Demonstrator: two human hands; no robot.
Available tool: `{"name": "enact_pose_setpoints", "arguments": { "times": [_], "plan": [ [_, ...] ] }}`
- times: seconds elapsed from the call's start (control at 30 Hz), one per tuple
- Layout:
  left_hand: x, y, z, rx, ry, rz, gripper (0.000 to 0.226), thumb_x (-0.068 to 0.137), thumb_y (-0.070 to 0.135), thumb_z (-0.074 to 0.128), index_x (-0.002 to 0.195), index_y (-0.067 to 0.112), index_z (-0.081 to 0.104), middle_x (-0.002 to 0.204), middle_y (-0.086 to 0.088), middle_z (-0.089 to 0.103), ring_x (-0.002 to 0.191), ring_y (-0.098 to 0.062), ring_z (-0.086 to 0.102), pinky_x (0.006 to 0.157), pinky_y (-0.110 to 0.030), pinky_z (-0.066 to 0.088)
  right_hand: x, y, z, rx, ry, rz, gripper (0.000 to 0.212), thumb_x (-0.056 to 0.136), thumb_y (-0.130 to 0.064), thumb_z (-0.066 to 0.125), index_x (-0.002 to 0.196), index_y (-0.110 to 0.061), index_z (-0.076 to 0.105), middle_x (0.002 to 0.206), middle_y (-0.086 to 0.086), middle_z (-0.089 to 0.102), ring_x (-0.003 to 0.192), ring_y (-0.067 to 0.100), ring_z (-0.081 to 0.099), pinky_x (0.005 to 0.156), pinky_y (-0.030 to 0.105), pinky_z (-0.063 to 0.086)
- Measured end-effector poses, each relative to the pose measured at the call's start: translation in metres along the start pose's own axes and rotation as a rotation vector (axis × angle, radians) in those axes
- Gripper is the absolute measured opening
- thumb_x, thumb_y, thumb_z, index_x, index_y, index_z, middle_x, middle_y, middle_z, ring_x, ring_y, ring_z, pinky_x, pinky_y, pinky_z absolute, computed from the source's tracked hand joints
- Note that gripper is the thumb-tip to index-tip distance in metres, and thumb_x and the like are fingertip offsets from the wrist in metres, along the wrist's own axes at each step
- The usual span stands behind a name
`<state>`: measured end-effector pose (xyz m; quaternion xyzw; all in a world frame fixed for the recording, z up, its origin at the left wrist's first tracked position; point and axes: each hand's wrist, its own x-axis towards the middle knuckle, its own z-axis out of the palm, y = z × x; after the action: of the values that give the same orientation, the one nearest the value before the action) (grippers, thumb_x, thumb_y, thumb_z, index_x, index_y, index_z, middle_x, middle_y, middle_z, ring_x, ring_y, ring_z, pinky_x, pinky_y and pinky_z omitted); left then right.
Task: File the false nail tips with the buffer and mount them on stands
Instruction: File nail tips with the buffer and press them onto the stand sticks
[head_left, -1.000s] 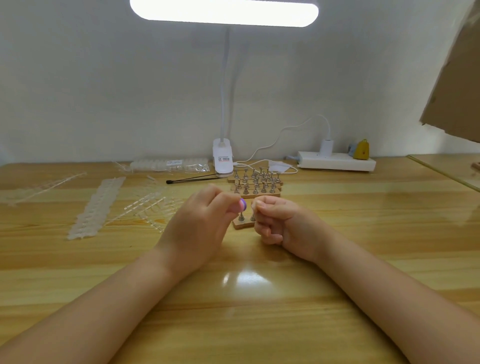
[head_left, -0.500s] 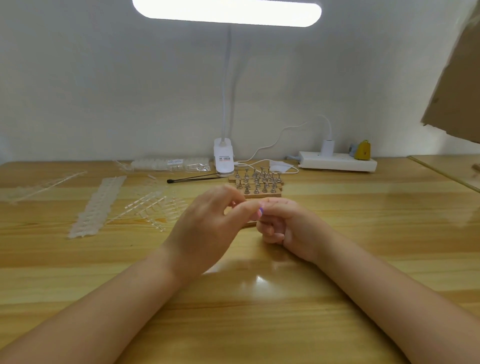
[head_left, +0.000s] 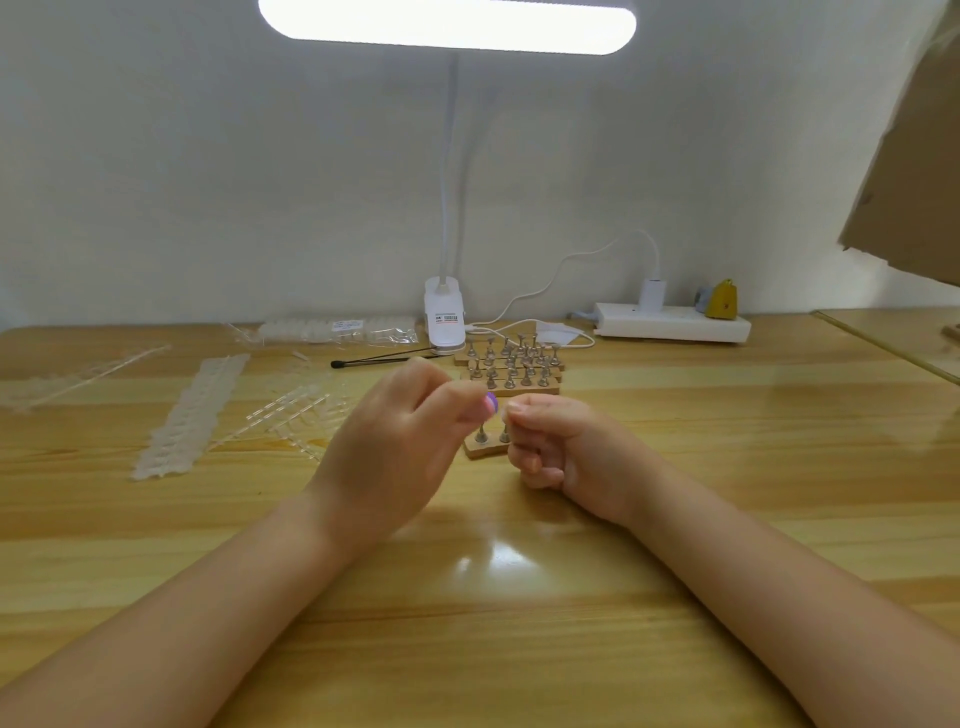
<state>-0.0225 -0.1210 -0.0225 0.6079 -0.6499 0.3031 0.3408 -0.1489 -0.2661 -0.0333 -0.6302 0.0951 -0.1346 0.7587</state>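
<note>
At the counter (head_left: 675, 467) middle, the left hand (head_left: 395, 447) pinches a purple buffer (head_left: 491, 404) against a nail tip, barely visible, pinched in the right hand (head_left: 561, 441), above a wooden stand (head_left: 483, 446).

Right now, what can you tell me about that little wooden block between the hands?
The little wooden block is a pale, low strip lying flat on the wooden table. Two small silvery metal stands rise upright from its top, each widening at the base. Only its left end shows; the right hand hides the rest, and contact between them cannot be told. The left hand, gripping something small and purple, is just to its left.
</note>
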Motion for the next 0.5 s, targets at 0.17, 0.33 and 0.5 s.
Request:
{"name": "enact_pose_setpoints", "arguments": {
  "times": [0.17,0.33,0.5],
  "plan": [
    [-0.004,0.002,0.008,-0.028,-0.093,0.039,0.015,0.089,0.013,0.065,0.103,0.009,0.070,0.088,-0.010,0.060,0.072,-0.025,0.057,0.062,-0.040,0.050,0.000,0.000,-0.003,0.025,-0.003,-0.004,0.009,0.085,-0.016,0.059,0.078,-0.016,0.064,0.068,0.002,0.037,0.052,0.009,0.043,0.041,0.016,0.025],
    [-0.004,-0.004,0.006,-0.088,-0.041,-0.056,0.019,0.088,0.012,0.064,0.103,0.002,0.067,0.093,-0.009,0.060,0.079,-0.021,0.061,0.068,-0.039,0.054,-0.001,0.000,0.000,0.038,0.029,-0.019,0.007,0.083,-0.019,0.059,0.077,-0.017,0.062,0.063,-0.001,0.038,0.051,0.009,0.043,0.040,0.016,0.023],
    [-0.004,0.005,0.012,-0.221,-0.094,-0.090,0.026,0.093,0.013,0.058,0.117,0.005,0.064,0.104,-0.009,0.064,0.090,-0.018,0.062,0.082,-0.027,0.050,-0.003,0.000,0.000,0.057,0.042,-0.062,0.006,0.083,-0.017,0.056,0.086,-0.015,0.052,0.062,-0.003,0.044,0.050,0.009,0.042,0.041,0.017,0.023]
  ]
}}
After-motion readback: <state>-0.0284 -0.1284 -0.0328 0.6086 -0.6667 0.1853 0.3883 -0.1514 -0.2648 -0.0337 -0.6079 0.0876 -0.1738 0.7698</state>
